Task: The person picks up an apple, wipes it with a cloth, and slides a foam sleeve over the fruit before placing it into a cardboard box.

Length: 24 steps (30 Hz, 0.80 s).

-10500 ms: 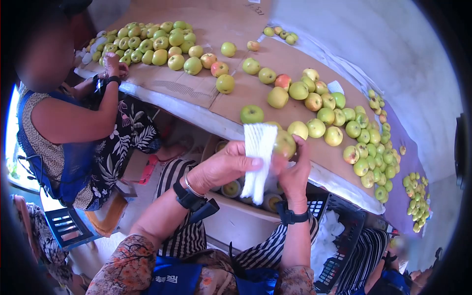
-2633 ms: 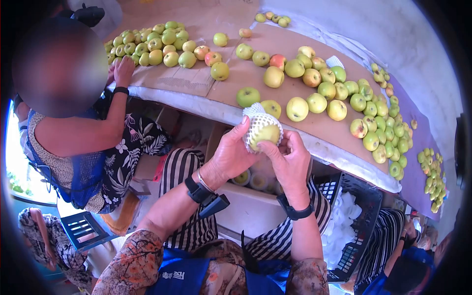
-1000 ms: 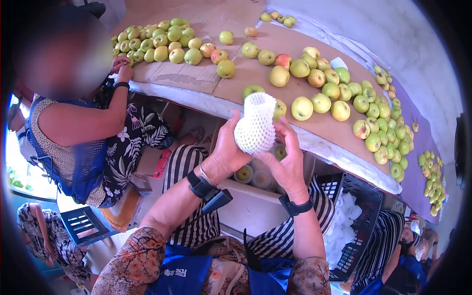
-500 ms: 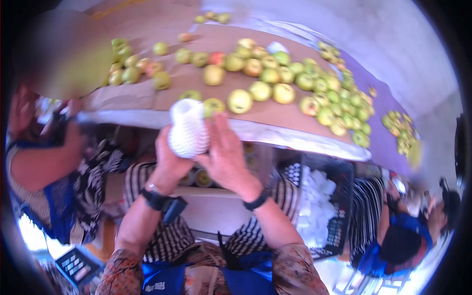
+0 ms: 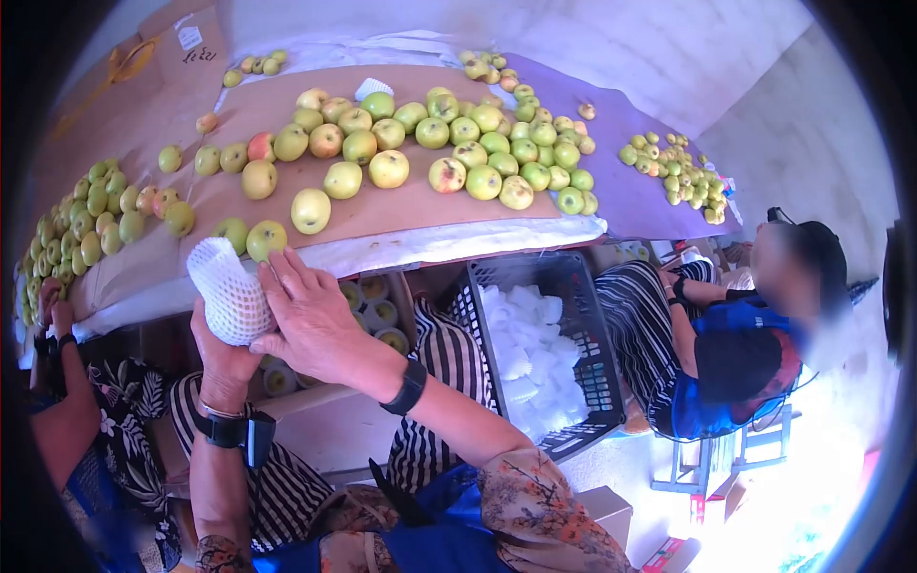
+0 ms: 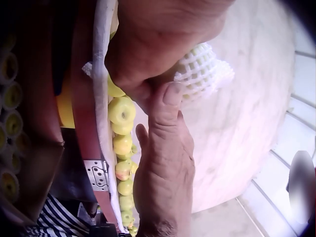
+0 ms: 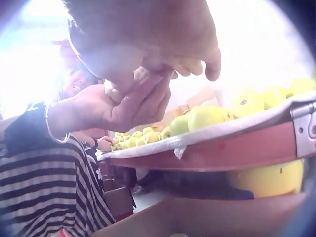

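An apple in a white foam net sleeve (image 5: pixel 229 296) is held up between both hands, just in front of the table edge. The net's loose end stands up above the fruit. From below and the left, my left hand (image 5: pixel 222 349) grips the netted apple. My right hand (image 5: pixel 320 320) lays straight fingers along its right side, with the thumb at the bottom. In the left wrist view the thumb of the right hand (image 6: pixel 165 163) touches the net (image 6: pixel 200 74). The right wrist view shows both hands together, hiding most of the apple.
Loose green apples (image 5: pixel 310 211) cover much of the cardboard-topped table (image 5: pixel 143 258). Below its edge, netted apples sit in a carton (image 5: pixel 330 420). A black crate (image 5: pixel 604 382) of white foam nets (image 5: pixel 535 353) stands on the right. People sit on both sides, one person (image 5: pixel 735 353) at right.
Earlier the apple and flattened net were apart; the apple then went inside the net. The head view has since swung right, bringing more crate and the right-hand person into sight.
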Tool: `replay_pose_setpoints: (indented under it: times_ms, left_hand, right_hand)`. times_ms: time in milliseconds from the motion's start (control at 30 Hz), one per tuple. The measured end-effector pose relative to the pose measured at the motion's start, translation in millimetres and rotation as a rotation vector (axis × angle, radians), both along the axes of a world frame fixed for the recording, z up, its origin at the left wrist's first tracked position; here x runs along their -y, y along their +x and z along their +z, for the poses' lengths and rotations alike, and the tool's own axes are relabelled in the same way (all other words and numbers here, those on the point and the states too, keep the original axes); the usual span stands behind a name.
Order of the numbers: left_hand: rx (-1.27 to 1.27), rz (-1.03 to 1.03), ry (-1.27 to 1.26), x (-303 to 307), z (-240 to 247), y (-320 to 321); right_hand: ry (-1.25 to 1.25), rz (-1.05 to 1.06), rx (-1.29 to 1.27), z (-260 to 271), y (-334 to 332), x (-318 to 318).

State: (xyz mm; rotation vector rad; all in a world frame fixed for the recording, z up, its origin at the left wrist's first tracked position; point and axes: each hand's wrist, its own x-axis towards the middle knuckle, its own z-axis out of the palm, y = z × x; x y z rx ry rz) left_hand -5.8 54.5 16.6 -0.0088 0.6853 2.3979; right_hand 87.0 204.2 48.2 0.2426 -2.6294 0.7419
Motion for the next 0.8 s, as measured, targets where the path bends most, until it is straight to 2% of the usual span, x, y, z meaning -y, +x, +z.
replay_pose_setpoints:
  times_ms: [100, 233, 333, 433, 533, 600, 700, 800]
  left_hand:
    - [-0.051, -0.057, -0.134, -2, 3, 9]
    - [-0.097, -0.057, -0.22, -13, 3, 16]
    - [-0.097, -0.119, -0.231, -15, 8, 24]
    - [-0.125, -0.128, -0.23, -18, 2, 23]
    - [-0.145, -0.193, -0.217, -18, -6, 19]
    - [-0.119, -0.203, -0.204, -22, -6, 22]
    - [-0.073, -0.231, -0.19, -25, 4, 31]
    - [-0.046, -0.284, -0.199, -20, 20, 44]
  right_hand:
    - [-0.333, 0.063, 0.214, 33, 26, -12]
    - [-0.297, -0.141, 0.048, 10, 65, -24]
    - [-0.545, -0.203, 0.228, -4, 99, -43]
    - [-0.912, -0.151, 0.381, -21, 137, -68]
    - [-1.158, -0.107, 0.333, -31, 165, -75]
    - [-1.189, -0.108, 0.297, -37, 173, -70]
    - [-1.074, -0.095, 0.249, -47, 176, -68]
    - [-1.138, -0.024, 0.205, -53, 174, -72]
